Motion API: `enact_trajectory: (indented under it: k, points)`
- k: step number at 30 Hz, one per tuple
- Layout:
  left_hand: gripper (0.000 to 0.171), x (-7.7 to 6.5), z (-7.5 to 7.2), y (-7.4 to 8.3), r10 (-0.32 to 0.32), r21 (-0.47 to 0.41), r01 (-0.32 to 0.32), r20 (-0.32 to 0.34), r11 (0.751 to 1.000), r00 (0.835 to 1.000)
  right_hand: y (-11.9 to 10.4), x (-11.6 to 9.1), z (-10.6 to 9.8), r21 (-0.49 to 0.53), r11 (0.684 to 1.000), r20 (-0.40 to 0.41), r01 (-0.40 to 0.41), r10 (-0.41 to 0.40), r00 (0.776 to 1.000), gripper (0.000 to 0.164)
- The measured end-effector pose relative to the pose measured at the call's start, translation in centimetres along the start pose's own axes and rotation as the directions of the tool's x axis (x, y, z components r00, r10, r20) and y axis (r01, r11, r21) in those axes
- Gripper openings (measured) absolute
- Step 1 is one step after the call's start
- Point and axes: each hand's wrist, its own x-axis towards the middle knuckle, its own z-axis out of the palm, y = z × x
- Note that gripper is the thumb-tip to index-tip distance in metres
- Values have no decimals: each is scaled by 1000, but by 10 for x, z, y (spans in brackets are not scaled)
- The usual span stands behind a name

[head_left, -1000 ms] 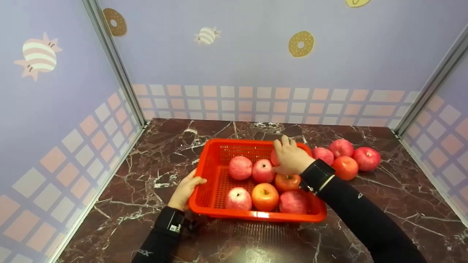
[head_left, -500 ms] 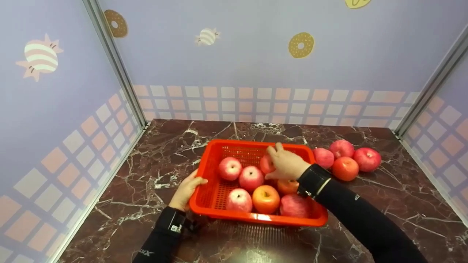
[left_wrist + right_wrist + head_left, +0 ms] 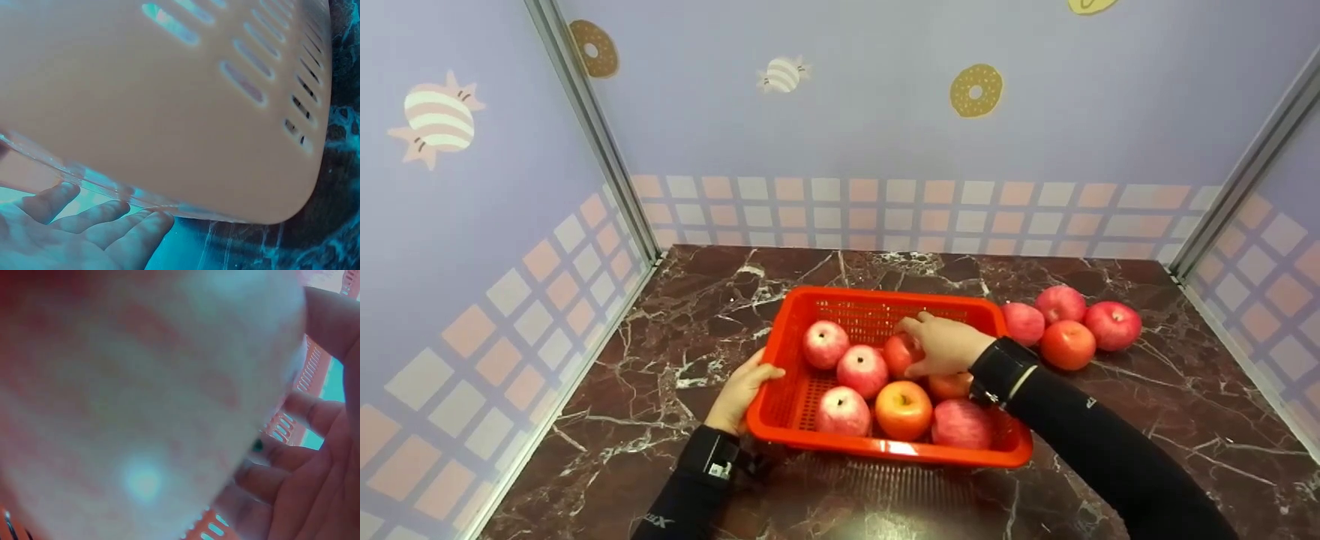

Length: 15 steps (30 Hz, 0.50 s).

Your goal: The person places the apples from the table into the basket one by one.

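Observation:
A red plastic basket [image 3: 885, 448] with slotted walls stands on the table, holding several apples. At its left end my left hand [image 3: 742, 390] grips the rim, thumb over the top; in the left wrist view the fingers [image 3: 140, 230] lie along the underside of the rim. Inside the basket, my right hand [image 3: 949, 345] holds a red apple [image 3: 900, 356] between thumb and fingers. Two pinkish apples, the middle one [image 3: 862, 371] and the far left one [image 3: 825, 344], sit beside it. In the front row are a pale apple [image 3: 842, 412], an orange-red apple [image 3: 903, 410] and a striped apple [image 3: 962, 424].
To the right of the basket, several more apples [image 3: 1068, 346] are grouped on the dark marbled table [image 3: 675, 315]. A patterned panel [image 3: 870, 135] closes off the back, with side panels left and right.
My right hand has moved left and lower into the basket with its apple. The two pinkish apples beside it have shifted left. My left hand stays on the rim.

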Motion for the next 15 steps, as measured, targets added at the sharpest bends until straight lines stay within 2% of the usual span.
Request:
enact_trajectory:
  k: [9, 15]
  points:
    - [63, 0, 1, 0, 4, 5, -4, -1, 1000, 1000, 3, -3, -3, 51, 999, 9, 1, -2, 1000, 73]
    - [64, -1, 2, 0, 2, -9, -2, 4, 1000, 1000, 6, -8, -10, 82, 997, -15, -5, 7, 1000, 73]
